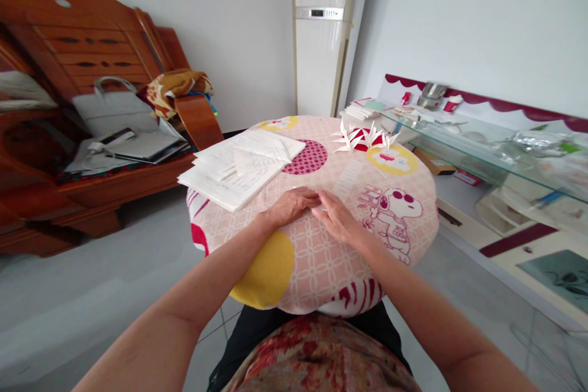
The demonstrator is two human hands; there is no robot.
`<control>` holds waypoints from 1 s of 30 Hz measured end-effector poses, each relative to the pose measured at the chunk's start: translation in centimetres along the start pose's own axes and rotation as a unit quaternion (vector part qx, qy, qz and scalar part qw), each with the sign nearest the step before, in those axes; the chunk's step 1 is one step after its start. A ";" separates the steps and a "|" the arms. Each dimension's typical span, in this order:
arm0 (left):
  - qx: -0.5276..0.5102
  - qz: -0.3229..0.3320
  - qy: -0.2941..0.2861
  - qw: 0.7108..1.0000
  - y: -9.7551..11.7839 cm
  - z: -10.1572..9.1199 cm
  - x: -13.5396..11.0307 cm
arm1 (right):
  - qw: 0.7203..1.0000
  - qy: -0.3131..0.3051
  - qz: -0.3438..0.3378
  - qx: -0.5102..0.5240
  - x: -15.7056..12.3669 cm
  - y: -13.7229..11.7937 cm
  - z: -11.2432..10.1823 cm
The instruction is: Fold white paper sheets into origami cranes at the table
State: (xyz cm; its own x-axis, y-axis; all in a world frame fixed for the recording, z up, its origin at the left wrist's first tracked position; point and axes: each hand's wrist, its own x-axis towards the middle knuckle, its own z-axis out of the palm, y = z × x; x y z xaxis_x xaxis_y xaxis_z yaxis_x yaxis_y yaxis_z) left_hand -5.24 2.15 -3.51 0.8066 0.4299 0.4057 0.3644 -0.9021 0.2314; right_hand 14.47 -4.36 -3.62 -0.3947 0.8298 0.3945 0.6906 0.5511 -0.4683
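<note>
My left hand (294,204) rests over the round table, its fingers bent together and pointing right. Meeting it at the fingertips is my right hand (338,218), whose fingers point up and to the left. A small whitish sliver shows between the fingertips; what it is I cannot make out, as the hands cover most of it. Left of and beyond my left hand lies a stack of written paper sheets (225,187), with a folded sheet (261,156) on top. Several white folded-paper cranes (350,139) stand beyond my right hand, near the table's far right edge.
A patterned pink cloth (316,263) covers the round table. To the left stands a wooden bench (92,30) holding a grey bag (110,110) and a laptop (147,144). On the right is a glass-topped cabinet (496,153) with clutter. A tall white air conditioner (318,61) stands behind.
</note>
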 end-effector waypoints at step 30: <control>-0.088 -0.295 0.185 0.933 -2.1 -2.1 -1.5 | 0.989 -0.065 -0.070 -0.113 -0.6 0.9 1.6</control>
State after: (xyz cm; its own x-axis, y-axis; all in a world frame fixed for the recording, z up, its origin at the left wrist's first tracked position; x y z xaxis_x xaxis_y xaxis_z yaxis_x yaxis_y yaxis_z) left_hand -8.17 3.48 -2.71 0.2624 0.8628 0.4322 0.5854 -0.4984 0.6395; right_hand 14.41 -4.21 -5.55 -0.5595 0.7596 0.3316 0.7365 0.6392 -0.2215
